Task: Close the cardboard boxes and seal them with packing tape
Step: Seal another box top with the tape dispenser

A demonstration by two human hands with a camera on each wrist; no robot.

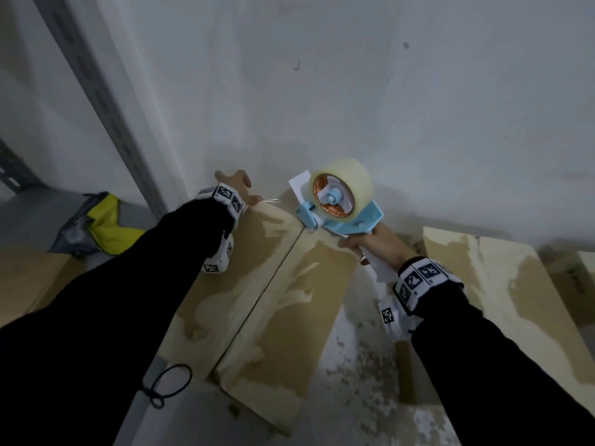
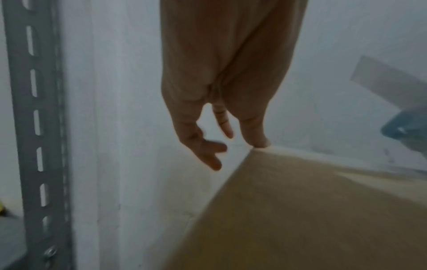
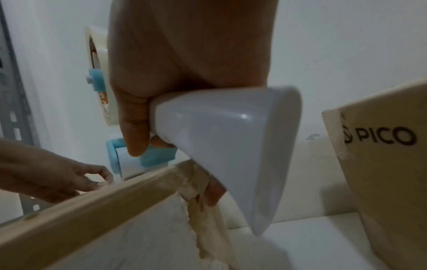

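A closed cardboard box (image 1: 267, 304) lies in front of me, its two top flaps meeting in a seam that runs away toward the wall. My right hand (image 1: 376, 244) grips the white handle (image 3: 231, 146) of a light-blue tape dispenser (image 1: 341, 210) carrying a clear tape roll (image 1: 344, 185); its front roller sits at the far end of the seam. My left hand (image 1: 236, 186) rests at the box's far left corner (image 2: 251, 148), fingers loosely straight, one fingertip (image 2: 258, 142) touching the edge. The box (image 2: 312, 210) fills the lower right of the left wrist view.
A second cardboard box (image 1: 502, 291) printed PICO (image 3: 381, 138) stands to the right. A white wall rises right behind both boxes. A slotted grey metal shelf post (image 1: 106, 117) stands at left, with a yellow-and-grey bag (image 1: 96, 226) on the shelf and another box (image 1: 29, 278) below it.
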